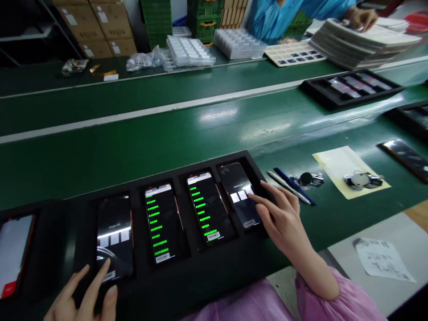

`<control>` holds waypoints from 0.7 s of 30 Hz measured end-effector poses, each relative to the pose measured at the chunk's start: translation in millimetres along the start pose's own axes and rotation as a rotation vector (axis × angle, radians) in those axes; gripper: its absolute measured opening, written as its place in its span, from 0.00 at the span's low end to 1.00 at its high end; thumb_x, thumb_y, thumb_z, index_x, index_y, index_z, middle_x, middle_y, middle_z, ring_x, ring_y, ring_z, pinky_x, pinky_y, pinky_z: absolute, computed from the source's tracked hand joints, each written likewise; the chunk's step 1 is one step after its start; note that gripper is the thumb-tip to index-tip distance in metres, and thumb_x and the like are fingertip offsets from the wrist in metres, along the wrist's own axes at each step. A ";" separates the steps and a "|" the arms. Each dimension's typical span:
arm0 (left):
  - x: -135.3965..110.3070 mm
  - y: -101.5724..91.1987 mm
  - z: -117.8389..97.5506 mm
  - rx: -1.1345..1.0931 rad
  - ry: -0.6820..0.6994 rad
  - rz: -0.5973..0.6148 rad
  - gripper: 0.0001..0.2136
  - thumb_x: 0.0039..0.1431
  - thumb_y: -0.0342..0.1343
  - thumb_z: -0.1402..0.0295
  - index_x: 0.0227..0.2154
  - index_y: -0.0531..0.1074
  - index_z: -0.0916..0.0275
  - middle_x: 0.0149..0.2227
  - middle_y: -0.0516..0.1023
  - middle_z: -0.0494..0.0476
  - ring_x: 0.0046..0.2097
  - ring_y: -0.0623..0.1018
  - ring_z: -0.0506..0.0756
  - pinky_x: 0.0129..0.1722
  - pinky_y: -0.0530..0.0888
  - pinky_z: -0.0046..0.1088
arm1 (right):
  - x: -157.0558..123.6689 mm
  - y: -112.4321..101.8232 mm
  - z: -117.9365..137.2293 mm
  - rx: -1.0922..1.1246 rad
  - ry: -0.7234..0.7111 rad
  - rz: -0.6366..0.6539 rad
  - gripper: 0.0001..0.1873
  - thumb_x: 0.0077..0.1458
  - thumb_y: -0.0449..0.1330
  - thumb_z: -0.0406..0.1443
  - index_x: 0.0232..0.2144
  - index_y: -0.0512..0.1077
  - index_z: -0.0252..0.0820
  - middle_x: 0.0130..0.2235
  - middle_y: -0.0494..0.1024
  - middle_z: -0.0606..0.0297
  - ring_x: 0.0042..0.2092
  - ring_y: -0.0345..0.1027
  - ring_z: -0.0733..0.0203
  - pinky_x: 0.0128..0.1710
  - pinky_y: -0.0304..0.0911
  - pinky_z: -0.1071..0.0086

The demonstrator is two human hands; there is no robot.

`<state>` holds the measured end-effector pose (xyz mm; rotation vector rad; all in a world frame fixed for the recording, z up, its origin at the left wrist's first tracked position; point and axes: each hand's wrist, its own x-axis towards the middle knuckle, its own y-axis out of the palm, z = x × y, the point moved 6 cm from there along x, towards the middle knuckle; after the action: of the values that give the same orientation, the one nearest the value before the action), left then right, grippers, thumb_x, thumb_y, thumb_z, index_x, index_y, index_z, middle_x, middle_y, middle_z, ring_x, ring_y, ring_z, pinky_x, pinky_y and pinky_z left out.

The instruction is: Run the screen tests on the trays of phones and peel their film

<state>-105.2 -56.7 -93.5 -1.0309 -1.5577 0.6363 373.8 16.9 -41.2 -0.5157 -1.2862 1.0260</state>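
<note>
A black foam tray [140, 285] on the green bench holds a row of smartphones. My right hand [277, 218] reaches over the far-right phone [239, 194], its index fingertip on the screen near a row of white squares. My left hand [83, 294] lies at the tray's near edge, fingertips on the lower part of another phone [114, 236], which shows similar squares. Between my hands, two phones [160, 223] [209, 207] show lists of green bars. A lit white screen [13, 254] sits at the far left. Neither hand holds anything.
Right of the tray lie pens [290, 186], and metal parts sit on a cream sheet [349, 171]. Further black trays of phones [351, 88] stand on the belt. At the back, a co-worker's hand [363, 18] rests on a tall stack of trays [364, 44].
</note>
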 end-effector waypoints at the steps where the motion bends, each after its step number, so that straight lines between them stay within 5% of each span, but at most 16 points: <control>1: 0.5 -0.6 -2.1 0.021 0.034 0.000 0.24 0.66 0.59 0.56 0.64 0.74 0.48 0.64 0.72 0.64 0.54 0.75 0.67 0.61 0.67 0.56 | 2.6 0.6 4.4 -0.015 -0.007 0.006 0.14 0.72 0.56 0.35 0.51 0.81 0.45 0.65 0.72 0.54 0.64 0.65 0.41 0.60 0.63 0.45; 9: 9.0 -4.2 -20.4 0.035 0.013 -0.017 0.21 0.71 0.56 0.60 0.64 0.74 0.51 0.65 0.71 0.66 0.59 0.74 0.67 0.63 0.64 0.53 | 18.9 20.9 75.7 0.061 -0.316 0.158 0.18 0.76 0.52 0.44 0.55 0.79 0.47 0.66 0.71 0.53 0.63 0.64 0.44 0.58 0.61 0.48; 21: 25.1 -12.8 -35.6 0.091 0.044 0.004 0.15 0.72 0.56 0.62 0.56 0.80 0.56 0.60 0.73 0.65 0.62 0.73 0.64 0.61 0.70 0.44 | -5.5 24.0 66.2 0.220 -0.470 0.087 0.13 0.72 0.54 0.41 0.51 0.76 0.47 0.60 0.76 0.50 0.54 0.73 0.43 0.52 0.62 0.48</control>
<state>-74.8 -45.4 -61.7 -0.9743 -1.4751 0.6765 303.7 9.7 -46.6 -0.1638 -1.5447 1.3977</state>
